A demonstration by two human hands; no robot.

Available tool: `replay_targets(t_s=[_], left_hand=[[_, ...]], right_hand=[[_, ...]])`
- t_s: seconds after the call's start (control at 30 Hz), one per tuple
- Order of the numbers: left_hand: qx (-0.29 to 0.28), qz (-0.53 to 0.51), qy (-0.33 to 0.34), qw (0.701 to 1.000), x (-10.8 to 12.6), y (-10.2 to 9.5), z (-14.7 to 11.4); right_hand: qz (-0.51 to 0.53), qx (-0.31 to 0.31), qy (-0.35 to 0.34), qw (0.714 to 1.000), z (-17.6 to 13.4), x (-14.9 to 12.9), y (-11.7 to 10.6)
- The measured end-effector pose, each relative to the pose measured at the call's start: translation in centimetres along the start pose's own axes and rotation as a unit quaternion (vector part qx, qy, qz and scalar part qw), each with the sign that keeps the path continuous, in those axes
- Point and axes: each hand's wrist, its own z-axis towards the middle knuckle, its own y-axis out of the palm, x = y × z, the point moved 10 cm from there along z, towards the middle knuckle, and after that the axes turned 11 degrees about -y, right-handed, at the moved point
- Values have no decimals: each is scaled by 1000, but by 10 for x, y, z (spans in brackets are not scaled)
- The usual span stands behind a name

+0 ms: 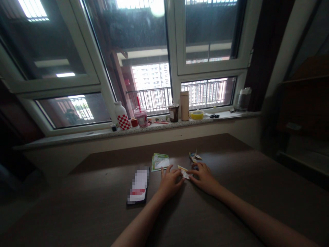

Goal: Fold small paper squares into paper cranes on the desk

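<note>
Both hands are on a small folded piece of paper [183,172], white with a yellow edge, on the brown table. My left hand [170,181] pinches its left side between thumb and fingers, with the other fingers spread. My right hand [205,177] grips the right side, its fingers bent and the thumb below. The fingers cover part of the paper. Just beyond my right hand sits a folded paper figure [194,157] with pointed ends. Green-and-white paper sheets [159,162] lie flat past my left fingertips.
A phone [138,186] with a lit, blurred screen lies left of my left hand. Along the windowsill stand a checkered bottle [121,116], a pink cup with a straw [141,117], a dark cup [173,113], a beige flask [184,106], yellow tape [197,115] and scissors [214,116].
</note>
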Motion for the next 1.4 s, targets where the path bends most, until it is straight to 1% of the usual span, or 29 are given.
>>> replay_targets(t_s=[0.13,0.23,0.47,0.67,0.83,1.07,1.3,1.4], left_hand=[[18,6,-11,1000,-2,-3,0],[28,10,-5,1000,0,-6,0],[22,20,31,999,6,-4,-2],[22,29,25,999,5,-1,-3],[34,43,31,998,8,-3,-3],[36,40,7,999,3,-5,3],[43,25,-23,998,-6,-4,7],[37,30,-30,998,-10,-2,6]], right_hand=[[-4,0,3,1000,-1,-2,-1],[-6,-2,5,1000,-1,1,1],[-17,25,14,999,0,10,-1],[-36,35,20,999,-1,12,-4],[-32,51,13,998,0,10,-9],[6,55,-11,998,0,4,-11],[25,59,-9,998,1,9,-9],[34,56,-16,998,0,9,-7]])
